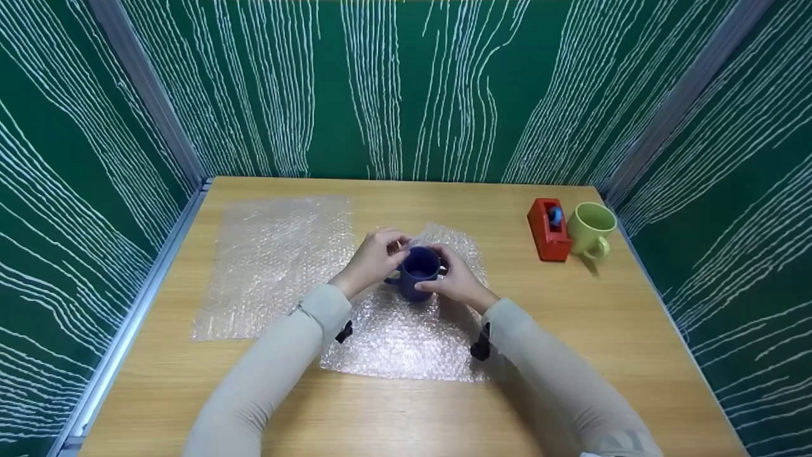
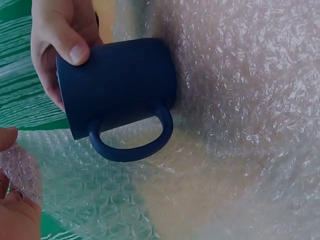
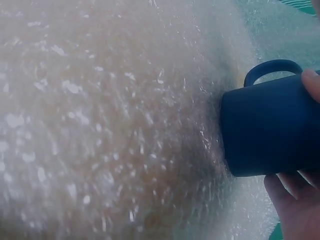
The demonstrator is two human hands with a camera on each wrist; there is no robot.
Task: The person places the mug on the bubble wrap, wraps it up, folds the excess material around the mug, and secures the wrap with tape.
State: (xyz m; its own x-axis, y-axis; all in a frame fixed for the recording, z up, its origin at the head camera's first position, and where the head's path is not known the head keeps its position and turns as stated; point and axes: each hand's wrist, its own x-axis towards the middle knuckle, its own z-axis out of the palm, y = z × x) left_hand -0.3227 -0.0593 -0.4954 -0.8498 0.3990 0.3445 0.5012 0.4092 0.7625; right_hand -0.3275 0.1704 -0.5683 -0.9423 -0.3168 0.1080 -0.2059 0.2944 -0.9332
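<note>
A dark blue mug stands upright on a sheet of bubble wrap, its handle toward the left. My right hand grips the mug from the right side, thumb on the near wall. In the left wrist view the thumb of that hand lies near the mug's rim. Left of the mug, my left hand pinches a raised part of the bubble wrap. The right wrist view shows the mug with the right fingers along its side.
A second bubble wrap sheet lies flat at the left of the wooden table. At the back right stand a red tape dispenser and a light green mug. Green panels with white lines enclose the table.
</note>
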